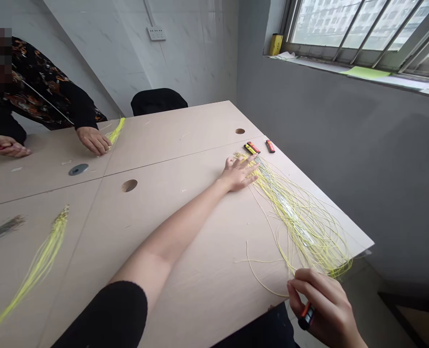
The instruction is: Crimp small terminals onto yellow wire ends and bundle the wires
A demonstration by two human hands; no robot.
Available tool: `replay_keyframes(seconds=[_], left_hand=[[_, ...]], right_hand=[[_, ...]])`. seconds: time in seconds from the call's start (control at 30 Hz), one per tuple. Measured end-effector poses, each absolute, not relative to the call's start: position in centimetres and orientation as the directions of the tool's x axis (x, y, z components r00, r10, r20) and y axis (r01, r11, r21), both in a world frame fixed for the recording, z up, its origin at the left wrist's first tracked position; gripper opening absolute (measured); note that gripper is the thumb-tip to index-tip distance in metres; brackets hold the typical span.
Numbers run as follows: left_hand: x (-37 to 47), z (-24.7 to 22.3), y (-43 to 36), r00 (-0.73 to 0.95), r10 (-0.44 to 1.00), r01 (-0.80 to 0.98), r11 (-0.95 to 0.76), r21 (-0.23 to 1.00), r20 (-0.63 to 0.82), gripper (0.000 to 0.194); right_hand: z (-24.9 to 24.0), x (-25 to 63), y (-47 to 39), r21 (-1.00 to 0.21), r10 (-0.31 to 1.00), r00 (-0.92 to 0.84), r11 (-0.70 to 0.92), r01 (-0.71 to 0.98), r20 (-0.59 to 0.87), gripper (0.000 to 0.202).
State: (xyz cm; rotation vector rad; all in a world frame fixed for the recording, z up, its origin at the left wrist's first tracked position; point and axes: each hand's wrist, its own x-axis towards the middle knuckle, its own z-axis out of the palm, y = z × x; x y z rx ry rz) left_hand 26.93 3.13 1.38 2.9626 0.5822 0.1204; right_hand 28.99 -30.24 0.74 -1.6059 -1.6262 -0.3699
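Observation:
My left hand [240,174] lies with spread fingers on the upper end of a bundle of thin yellow cords [294,208], whose tips look gold-coloured. The cords fan out toward the table's right corner, over a clear and greyish strip. At the lower right, by the near edge, my right hand [321,304] has its fingers closed round a small dark and orange lighter [306,316]. Its thumb and index finger meet near the end of a loose cord; whether they pinch it I cannot tell. Several red and yellow lighters [270,146] lie beyond my left hand.
Across the pale table [185,217], a person in a patterned top handles another yellow bundle [117,130]. More cords [47,251] and a grey bundle [4,230] lie at left. A black chair [159,100] stands behind; a grey wall borders the right.

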Motion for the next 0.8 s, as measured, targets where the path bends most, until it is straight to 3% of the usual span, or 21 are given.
replay_keyframes(seconds=[0.13,0.37,0.53,0.8], left_hand=[[27.8,1.4,3.4,0.963,0.269,0.266,-0.962,0.070,0.036,0.059],[28.4,1.5,4.1,0.963,0.267,0.268,-0.962,0.057,-0.036,0.056],[27.9,1.1,4.1,0.953,0.293,0.283,-0.953,0.111,0.081,0.051],[27.4,1.5,3.5,0.925,0.313,0.302,-0.950,0.084,0.214,0.043]], right_hand=[[1.0,28.9,-29.8,-0.332,0.717,0.113,0.171,0.928,0.688,0.015],[0.9,28.7,-29.6,-0.348,0.757,0.100,0.175,0.921,0.645,0.016],[0.9,28.7,-29.5,-0.350,0.756,0.098,0.181,0.919,0.647,0.016],[1.2,28.7,-29.5,-0.349,0.744,0.115,0.167,0.922,0.658,0.015]])
